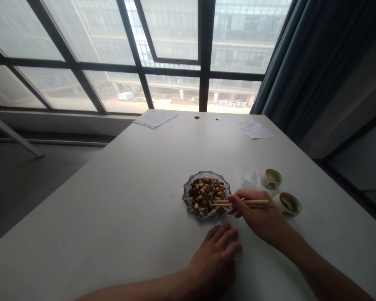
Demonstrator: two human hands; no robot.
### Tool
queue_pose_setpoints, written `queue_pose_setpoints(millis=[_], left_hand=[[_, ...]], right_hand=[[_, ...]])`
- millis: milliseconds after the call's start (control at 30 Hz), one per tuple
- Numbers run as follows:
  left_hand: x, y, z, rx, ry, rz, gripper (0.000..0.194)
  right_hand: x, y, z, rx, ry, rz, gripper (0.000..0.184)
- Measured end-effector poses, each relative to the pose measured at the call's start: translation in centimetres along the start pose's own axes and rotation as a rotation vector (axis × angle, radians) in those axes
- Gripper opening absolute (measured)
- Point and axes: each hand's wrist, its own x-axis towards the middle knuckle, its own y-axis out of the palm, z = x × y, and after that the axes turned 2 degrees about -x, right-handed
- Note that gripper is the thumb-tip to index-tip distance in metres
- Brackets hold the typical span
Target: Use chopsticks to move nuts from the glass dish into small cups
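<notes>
A glass bowl (185,201) with a scalloped rim holds a mix of nuts and seeds (207,192). My right hand (258,211) grips a pair of wooden chopsticks (257,202), their tips among the nuts at the bowl's right side. Whether the tips pinch a nut is too small to tell. My left hand (217,253) rests on the table just below the bowl, fingers stretched out and holding nothing. Right of the bowl stand a clear plastic cup (250,179) and two cream ceramic cups; the nearer ceramic cup (287,205) has something dark inside, partly behind my right hand.
The farther ceramic cup (271,179) stands beside the plastic one. Paper sheets lie at the far left (156,118) and far right of the white table (128,188). Two small round items sit near its back edge. Windows and a dark curtain (303,62) are beyond.
</notes>
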Motion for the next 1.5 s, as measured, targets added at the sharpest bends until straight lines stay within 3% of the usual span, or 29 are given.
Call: queue_pose_setpoints(millis=[433,667,1233,1500], left_hand=[[0.0,0.3,0.0,-0.002,0.003,-0.019,0.043],[0.0,0.3,0.0,0.005,0.000,-0.021,0.044],[-0.3,0.2,-0.1,-0.016,-0.002,-0.002,0.047],[-0.2,-0.1,-0.1,-0.012,-0.012,0.018,0.046]], right_hand=[[0.1,0.4,0.2,-0.035,-0.040,0.023,0.038],[-0.1,0.6,-0.2,-0.055,-0.094,0.016,0.047],[0.7,0.8,-1.0,-0.103,-0.070,-0.111,0.053],[0.3,-0.8,-0.6,-0.072,-0.058,-0.119,0.051]])
